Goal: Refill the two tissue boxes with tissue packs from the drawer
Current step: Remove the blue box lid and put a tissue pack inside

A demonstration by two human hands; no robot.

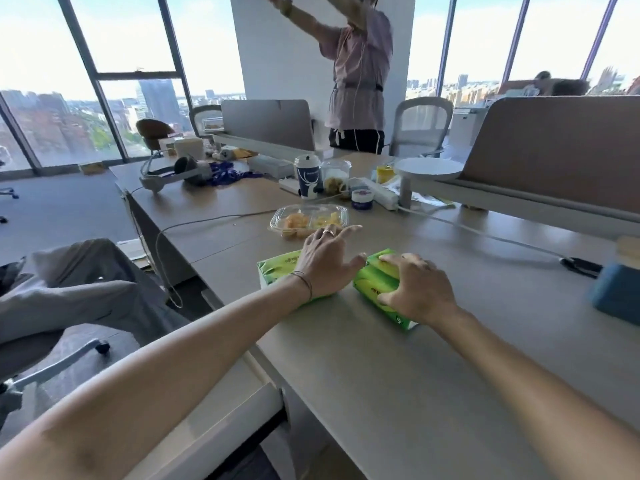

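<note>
Two green packs side by side on desk, long axes running away from body; left hand flat on left pack, fingers spread; right hand clawed over right pack; blue tissue box well right, nearer right hand

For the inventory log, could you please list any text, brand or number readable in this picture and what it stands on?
Left green plastic tissue pack: dark print on top, too blurred to read.
Right green plastic tissue pack: dark print on its side and a mark at its near corner, both too blurred to read.
Dark blue paper cup with white lid: white deer-head logo, lettering above it too small to read.
Small purple-labelled jar: label unreadable.
No text reads clearly.
</note>
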